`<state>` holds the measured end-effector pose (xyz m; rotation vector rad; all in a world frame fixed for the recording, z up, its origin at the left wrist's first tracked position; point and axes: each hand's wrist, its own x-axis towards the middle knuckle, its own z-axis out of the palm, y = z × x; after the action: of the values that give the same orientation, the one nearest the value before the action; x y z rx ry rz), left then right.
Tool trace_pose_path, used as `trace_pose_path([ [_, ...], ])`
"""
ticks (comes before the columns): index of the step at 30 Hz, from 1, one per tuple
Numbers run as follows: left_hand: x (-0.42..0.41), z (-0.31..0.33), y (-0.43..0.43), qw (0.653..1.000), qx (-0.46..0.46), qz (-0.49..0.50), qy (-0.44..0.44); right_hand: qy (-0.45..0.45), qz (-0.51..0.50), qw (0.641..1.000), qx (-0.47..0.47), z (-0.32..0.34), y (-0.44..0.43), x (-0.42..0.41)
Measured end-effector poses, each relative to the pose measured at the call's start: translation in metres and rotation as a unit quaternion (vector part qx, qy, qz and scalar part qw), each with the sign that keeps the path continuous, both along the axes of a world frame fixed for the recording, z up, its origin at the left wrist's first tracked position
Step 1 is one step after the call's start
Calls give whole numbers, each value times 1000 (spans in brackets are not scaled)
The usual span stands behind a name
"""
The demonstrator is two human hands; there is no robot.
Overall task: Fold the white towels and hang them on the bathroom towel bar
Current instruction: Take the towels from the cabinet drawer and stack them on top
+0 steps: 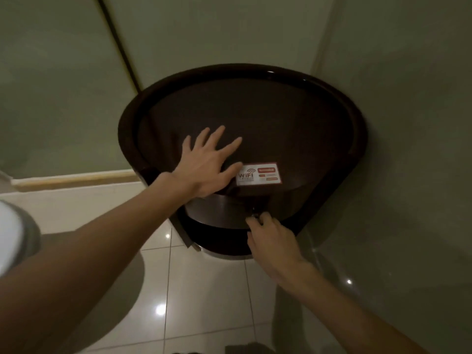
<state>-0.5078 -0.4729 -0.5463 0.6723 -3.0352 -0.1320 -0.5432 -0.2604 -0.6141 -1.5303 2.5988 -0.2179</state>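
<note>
1. White cloth (10,233) at 9 o'clock edge: towel or sleeve, cannot tell
2. Left hand (204,167), fingers (217,139) apart, flat on dark worktop (281,118)
3. Right hand (268,233) at worktop's 6 o'clock, fingers pinch drawer knob (253,212)

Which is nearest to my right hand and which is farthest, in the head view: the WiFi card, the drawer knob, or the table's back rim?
1. The drawer knob: on the drawer front, at the fingertips of the right hand.
2. The WiFi card: just above the knob, near the tabletop's front edge.
3. The back rim: farthest, against the wall corner.
</note>
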Motion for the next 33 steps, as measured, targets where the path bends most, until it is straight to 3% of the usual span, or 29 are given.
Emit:
trace_pose_path([
  [9,-19,-35,-10,999,8,11,-38,84,13,994,-70,-15,-10,-9],
  [17,-19,-40,-10,999,-9,20,-24,77,24,989,-120,-25,-6,-8],
  [33,-14,-37,-9,1000,0,11,-27,68,-15,989,-129,-23,28,25],
])
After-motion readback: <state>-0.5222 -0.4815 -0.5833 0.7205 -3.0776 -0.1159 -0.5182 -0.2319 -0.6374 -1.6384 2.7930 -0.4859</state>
